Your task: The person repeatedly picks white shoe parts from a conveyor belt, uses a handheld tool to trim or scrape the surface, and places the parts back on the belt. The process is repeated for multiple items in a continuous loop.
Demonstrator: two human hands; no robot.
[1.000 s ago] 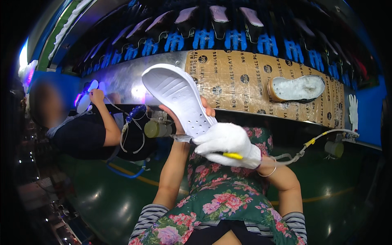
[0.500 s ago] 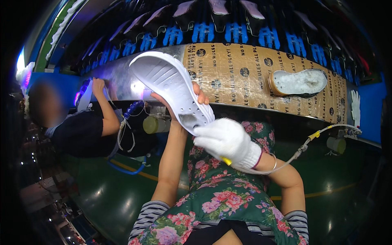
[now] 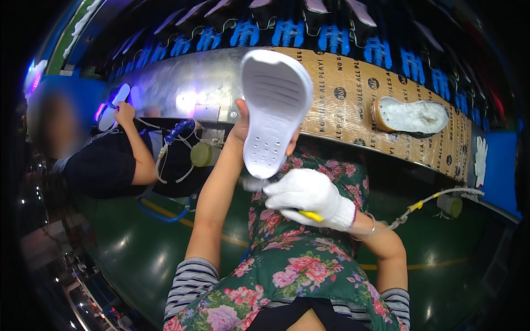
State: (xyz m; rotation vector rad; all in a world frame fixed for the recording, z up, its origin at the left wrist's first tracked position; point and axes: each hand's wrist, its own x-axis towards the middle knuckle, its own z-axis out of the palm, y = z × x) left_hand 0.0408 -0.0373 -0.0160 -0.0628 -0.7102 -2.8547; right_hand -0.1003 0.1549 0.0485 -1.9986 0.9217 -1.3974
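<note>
The white shoe sole (image 3: 273, 110) is aloft before the bench, its waist pinched by the bare left hand (image 3: 238, 129), while the gloved right hand (image 3: 305, 196) clasps a brush (image 3: 255, 184) (its tip blurred) that could, through a careless stroke, smear the heel rim.

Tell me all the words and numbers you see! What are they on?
Brown cardboard sheet: repeated dark capital words and round marks; I won't copy them out.
White shoe sole in the left hand: no readable writing.
Elsewhere: anything smaller is too blurred to read.
</note>
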